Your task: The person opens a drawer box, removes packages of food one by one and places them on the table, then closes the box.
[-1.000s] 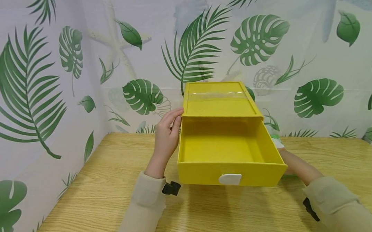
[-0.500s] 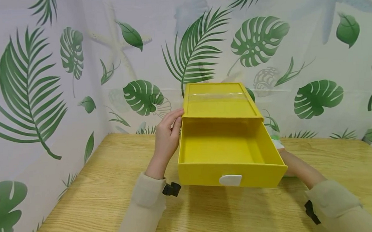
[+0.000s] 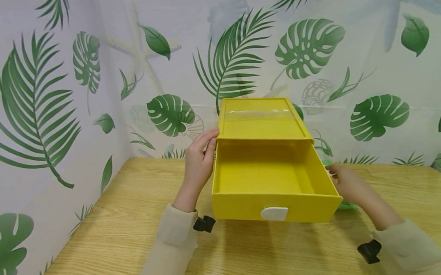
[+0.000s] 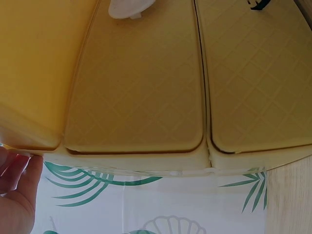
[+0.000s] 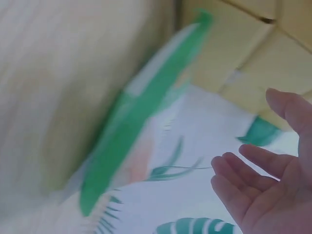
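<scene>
A yellow drawer cabinet (image 3: 261,125) stands on the table, its top drawer (image 3: 268,168) pulled out and bare inside. A white handle (image 3: 274,213) sits on that drawer's front. My left hand (image 3: 198,163) rests against the cabinet's left side, fingertips at the upper edge; the left wrist view catches its fingers (image 4: 31,178) at the edge beside the lower drawer fronts (image 4: 139,87). My right hand (image 3: 350,185) is at the right of the drawer, loosely bent and holding nothing in the right wrist view. Near it lies a green-and-white packet (image 5: 129,122), mostly hidden by the drawer in the head view.
A wooden table (image 3: 135,223) runs up to a white backdrop (image 3: 235,42) printed with green leaves. Clear tape (image 3: 260,113) crosses the cabinet top. The pulled-out drawer juts over the table's front part. Black wrist straps (image 3: 204,224) show at the sleeves.
My right hand has drawn back to the right and come out from behind the drawer, showing more of itself. My left hand, the cabinet and the drawer stay in place.
</scene>
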`<state>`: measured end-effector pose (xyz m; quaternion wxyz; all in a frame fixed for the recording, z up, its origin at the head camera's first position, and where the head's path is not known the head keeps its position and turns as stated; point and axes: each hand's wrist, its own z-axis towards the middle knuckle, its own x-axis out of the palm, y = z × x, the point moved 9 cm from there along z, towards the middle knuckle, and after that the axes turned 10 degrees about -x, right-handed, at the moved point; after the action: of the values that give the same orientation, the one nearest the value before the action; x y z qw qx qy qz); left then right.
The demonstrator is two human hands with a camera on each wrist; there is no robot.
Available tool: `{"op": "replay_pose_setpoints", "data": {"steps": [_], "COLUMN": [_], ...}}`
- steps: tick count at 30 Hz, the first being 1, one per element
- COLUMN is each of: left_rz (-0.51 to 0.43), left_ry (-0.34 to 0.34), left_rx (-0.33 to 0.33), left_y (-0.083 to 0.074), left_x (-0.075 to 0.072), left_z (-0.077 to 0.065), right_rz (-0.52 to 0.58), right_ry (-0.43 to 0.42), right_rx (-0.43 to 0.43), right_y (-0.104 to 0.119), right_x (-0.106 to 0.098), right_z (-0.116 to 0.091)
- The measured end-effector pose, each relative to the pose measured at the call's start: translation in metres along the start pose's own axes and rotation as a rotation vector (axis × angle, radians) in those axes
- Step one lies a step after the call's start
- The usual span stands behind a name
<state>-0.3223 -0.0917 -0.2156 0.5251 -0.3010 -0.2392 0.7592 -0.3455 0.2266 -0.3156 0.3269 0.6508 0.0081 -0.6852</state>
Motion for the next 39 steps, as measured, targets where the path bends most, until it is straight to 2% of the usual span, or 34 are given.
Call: {"op": "replay_pose_setpoints", "data": {"steps": [4, 9, 23, 32, 39], "left_rz": [0.0, -0.006, -0.007, -0.018, -0.026], "left_ry": [-0.001, 0.001, 0.0, 0.009, 0.014], "left_rx": [-0.002, -0.012, -0.004, -0.033, -0.03], "left_y": [0.001, 0.002, 0.0, 0.003, 0.002], "left_x": [0.0, 0.001, 0.0, 0.001, 0.002], "left_z": [0.0, 0.001, 0.0, -0.001, 0.0], "right_rz": [0.03, 0.015, 0.098, 0.071, 0.033], "right_ry": [-0.073, -0.135, -0.347, -0.434, -0.519], "right_rx": [0.046, 0.057, 0.014, -0.034, -0.067], "right_y": [0.011, 0.026, 0.065, 0.08, 0.093], "right_x": [-0.016, -0.029, -0.059, -0.068, -0.08], "right_z": [-0.004, -0.01, -0.033, -0.044, -0.055]}}
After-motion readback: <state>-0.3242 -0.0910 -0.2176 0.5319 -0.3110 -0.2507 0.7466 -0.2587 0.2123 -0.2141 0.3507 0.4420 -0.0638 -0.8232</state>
